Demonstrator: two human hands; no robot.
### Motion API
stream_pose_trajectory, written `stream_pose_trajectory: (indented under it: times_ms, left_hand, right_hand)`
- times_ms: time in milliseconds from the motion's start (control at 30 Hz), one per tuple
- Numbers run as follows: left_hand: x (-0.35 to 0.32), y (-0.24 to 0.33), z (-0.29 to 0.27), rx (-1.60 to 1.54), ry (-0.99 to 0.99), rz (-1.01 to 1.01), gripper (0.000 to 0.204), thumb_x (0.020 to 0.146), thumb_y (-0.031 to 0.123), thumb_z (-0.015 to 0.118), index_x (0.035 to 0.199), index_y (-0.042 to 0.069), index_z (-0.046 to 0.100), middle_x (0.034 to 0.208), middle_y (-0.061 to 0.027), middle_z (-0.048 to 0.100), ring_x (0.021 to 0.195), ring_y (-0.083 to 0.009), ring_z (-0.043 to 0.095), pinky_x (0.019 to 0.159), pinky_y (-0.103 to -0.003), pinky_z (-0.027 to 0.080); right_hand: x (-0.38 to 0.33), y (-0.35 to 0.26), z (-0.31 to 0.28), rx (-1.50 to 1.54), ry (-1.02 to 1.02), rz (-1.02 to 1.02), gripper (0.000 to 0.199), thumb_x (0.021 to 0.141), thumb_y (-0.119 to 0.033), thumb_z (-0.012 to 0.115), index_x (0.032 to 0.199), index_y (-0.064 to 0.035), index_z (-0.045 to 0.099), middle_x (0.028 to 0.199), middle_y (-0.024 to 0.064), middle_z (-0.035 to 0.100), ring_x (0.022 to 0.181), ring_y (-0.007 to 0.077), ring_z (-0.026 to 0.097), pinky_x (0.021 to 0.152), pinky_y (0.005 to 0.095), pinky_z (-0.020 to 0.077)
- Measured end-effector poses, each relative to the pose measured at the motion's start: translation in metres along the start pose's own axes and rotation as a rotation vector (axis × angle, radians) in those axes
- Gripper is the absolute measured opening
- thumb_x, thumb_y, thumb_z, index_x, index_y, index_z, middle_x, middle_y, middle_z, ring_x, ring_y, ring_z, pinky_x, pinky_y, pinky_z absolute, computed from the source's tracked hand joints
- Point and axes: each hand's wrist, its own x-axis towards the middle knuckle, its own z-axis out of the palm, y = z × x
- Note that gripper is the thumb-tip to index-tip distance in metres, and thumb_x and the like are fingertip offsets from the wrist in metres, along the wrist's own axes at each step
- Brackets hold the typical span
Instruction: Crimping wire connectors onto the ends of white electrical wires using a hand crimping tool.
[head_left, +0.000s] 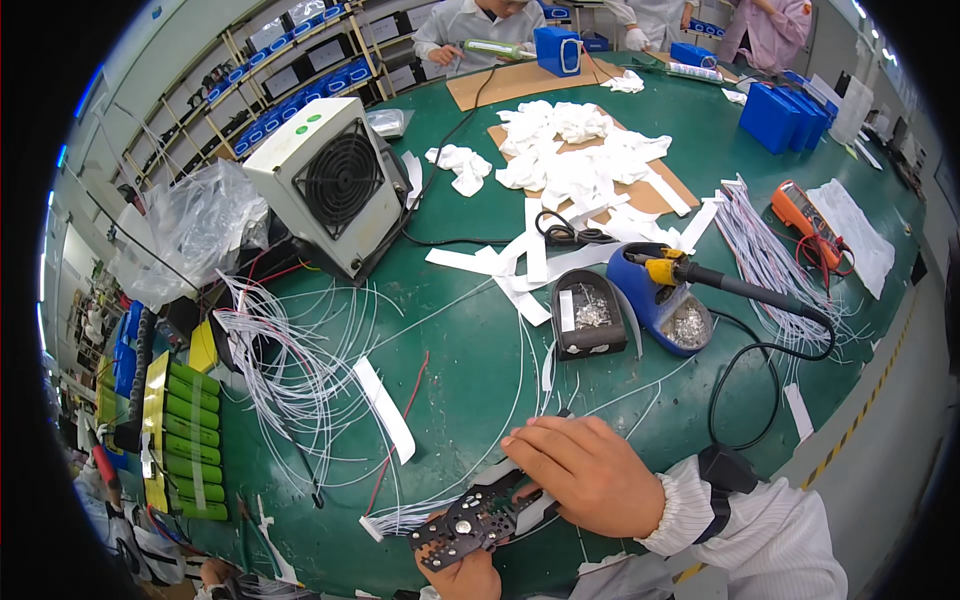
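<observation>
My right hand (590, 480) is wrapped over the handles of a black wire stripper (465, 527), low in the middle of the view. Its perforated head points down and left. My left hand (465, 577) is closed at that head, around a bundle of white wires (407, 516); the tool hides most of its fingers. A flat white connector (372, 528) ends the bundle on the left. Above my right hand stand a small black tray (590, 343) with metal bits inside and a blue soldering iron holder (640, 290) with the iron resting in it.
A boxy fan unit (325, 185) stands left, near loose white wires (290, 350) and a green battery pack (195, 440). White cloths (580, 155) lie on cardboard. Right are another wire bundle (765, 245), an orange multimeter (805, 215) and blue packs (785, 118). People work at the far edge.
</observation>
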Motion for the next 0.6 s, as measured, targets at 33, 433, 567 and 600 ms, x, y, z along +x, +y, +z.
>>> stream_pose_trajectory:
  times_ms: [33, 433, 567, 600]
  left_hand:
    - [0.000, -0.001, 0.000, 0.000, 0.001, -0.002, 0.015, 0.092, -0.001, 0.058, 0.106, -0.001, 0.063, 0.101, -0.0107, 0.066, 0.083, -0.0173, 0.064, 0.070, -0.029, 0.053]
    - [0.006, 0.009, 0.008, 0.014, -0.026, 0.009, 0.016, 0.094, 0.008, 0.061, 0.106, -0.002, 0.063, 0.097, -0.0102, 0.066, 0.077, -0.0151, 0.062, 0.064, -0.025, 0.049]
    - [0.005, 0.009, 0.010, 0.190, -0.132, 0.202, 0.028, 0.097, 0.020, 0.060, 0.110, -0.005, 0.061, 0.104, -0.0125, 0.065, 0.091, -0.0213, 0.061, 0.082, -0.033, 0.049]
    - [0.002, 0.004, 0.009, 0.210, -0.133, 0.258, 0.033, 0.097, 0.024, 0.060, 0.112, -0.006, 0.060, 0.107, -0.0134, 0.063, 0.096, -0.0237, 0.060, 0.088, -0.036, 0.047]
  right_hand:
    - [0.000, -0.001, -0.001, 0.002, -0.010, 0.011, 0.055, 0.069, -0.001, 0.073, 0.123, -0.0021, 0.058, 0.116, 0.0101, 0.061, 0.110, 0.0267, 0.059, 0.084, 0.0374, 0.0435]
    - [0.002, 0.005, -0.001, -0.017, -0.017, -0.018, 0.035, 0.067, -0.003, 0.064, 0.102, -0.0047, 0.061, 0.087, 0.0045, 0.053, 0.083, 0.0211, 0.054, 0.074, 0.0344, 0.0414]
    - [-0.003, 0.005, -0.002, 0.031, -0.120, 0.049, 0.056, 0.052, -0.004, 0.076, 0.107, -0.0054, 0.061, 0.102, 0.0065, 0.059, 0.093, 0.0269, 0.056, 0.078, 0.0376, 0.0427]
    - [-0.003, 0.004, -0.001, 0.040, -0.141, 0.038, 0.057, 0.052, -0.005, 0.077, 0.107, -0.0053, 0.060, 0.101, 0.0067, 0.059, 0.093, 0.0273, 0.056, 0.079, 0.0377, 0.0433]
